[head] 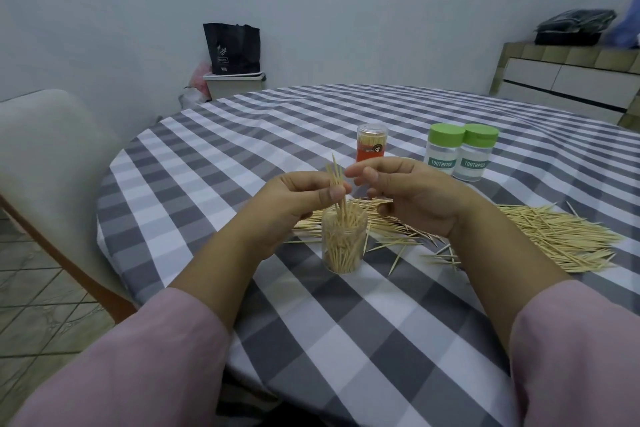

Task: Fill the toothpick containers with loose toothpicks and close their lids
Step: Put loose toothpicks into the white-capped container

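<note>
Pinching toothpick bundle (337,180), left hand (304,199) feeds it upright into open jar (343,243) at frame centre; right hand (412,191) empty, fingers loosely curled, hovers beside, likely guiding tips.

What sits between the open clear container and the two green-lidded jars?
In the head view, the right hand and part of the loose toothpick pile lie between the open clear container and the green-lidded jars.

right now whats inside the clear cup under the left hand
The clear cup holds many toothpicks standing loosely, some poking above its rim. The left hand pinches a few more over it. The cup's far rim is covered by that hand.
</note>
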